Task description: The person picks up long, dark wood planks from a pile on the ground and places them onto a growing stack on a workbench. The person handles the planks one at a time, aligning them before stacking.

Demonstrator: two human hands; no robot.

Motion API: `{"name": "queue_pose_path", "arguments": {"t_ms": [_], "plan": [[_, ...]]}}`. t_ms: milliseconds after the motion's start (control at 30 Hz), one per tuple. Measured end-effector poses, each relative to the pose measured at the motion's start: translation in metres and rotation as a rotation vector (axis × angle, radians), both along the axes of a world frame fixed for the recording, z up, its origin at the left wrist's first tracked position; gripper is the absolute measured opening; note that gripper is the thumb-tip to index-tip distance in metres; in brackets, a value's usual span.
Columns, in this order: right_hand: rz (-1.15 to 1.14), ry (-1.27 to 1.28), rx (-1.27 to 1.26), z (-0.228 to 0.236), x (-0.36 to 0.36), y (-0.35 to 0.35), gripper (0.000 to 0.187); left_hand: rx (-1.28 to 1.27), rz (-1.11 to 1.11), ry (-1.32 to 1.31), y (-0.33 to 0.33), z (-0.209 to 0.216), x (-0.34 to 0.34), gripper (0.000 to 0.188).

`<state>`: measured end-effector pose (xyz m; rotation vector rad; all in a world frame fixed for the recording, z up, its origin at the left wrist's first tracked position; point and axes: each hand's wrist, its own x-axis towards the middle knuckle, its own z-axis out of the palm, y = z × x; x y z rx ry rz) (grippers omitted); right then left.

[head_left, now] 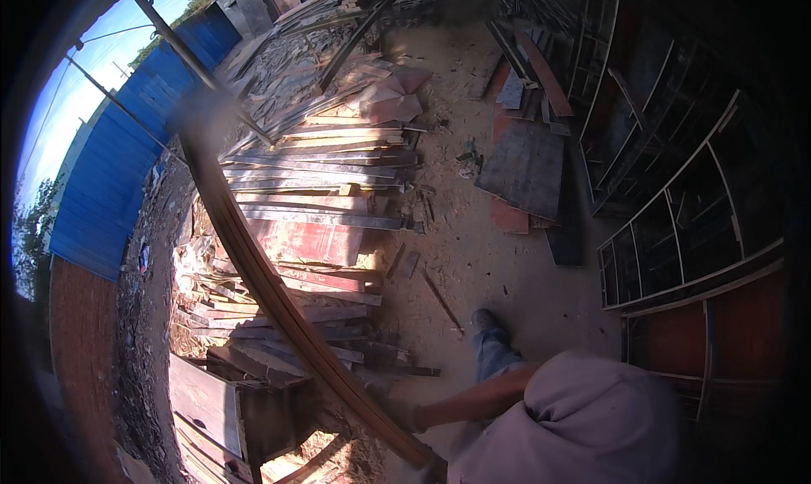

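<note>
A long brown wooden plank (279,298), grooved along its length as if several thin strips lay together, slants from the upper left down to the lower middle. Its far end is blurred by a smudge in the picture. My right arm, in a grey sleeve, reaches across to the left, and my right hand (407,414) is closed at the plank's near part. The fingers are partly hidden behind the wood and in shadow. My left hand does not show. Below my forearm are a jeans leg and a dark shoe (485,318) on the dusty ground.
Left of the path lies a long pile of boards (312,180), some with reddish faces. A dark crate-like stack (211,399) stands at the lower left. Dark panels (524,167) lie ahead on the right. Framed panels (676,231) line the right side. A blue metal fence (118,180) runs at far left.
</note>
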<state>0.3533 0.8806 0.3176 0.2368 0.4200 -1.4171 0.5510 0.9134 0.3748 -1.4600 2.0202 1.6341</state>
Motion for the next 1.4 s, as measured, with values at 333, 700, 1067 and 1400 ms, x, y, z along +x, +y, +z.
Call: {"name": "queue_pose_path", "arguments": {"t_ms": [333, 700, 1067, 1400], "plan": [[-0.253, -0.009, 0.039, -0.001, -0.278, -0.011, 0.083, 0.036, -0.241, 0.038, -0.089, -0.019, -0.316, 0.094], [-0.533, 0.048, 0.108, -0.052, -0.652, -0.060, 0.087, 0.059, -0.439, 0.154, -0.213, -0.096, -0.732, 0.092], [-1.000, 0.238, -0.012, 0.003, -1.119, -0.064, 0.079, 0.130, -0.702, 0.263, -0.294, -0.092, -1.103, 0.086], [-1.102, 0.292, 0.195, -0.009, -1.491, -0.066, 0.043, 0.092, -0.778, 0.125, -0.297, -0.046, -1.496, 0.089]]}}
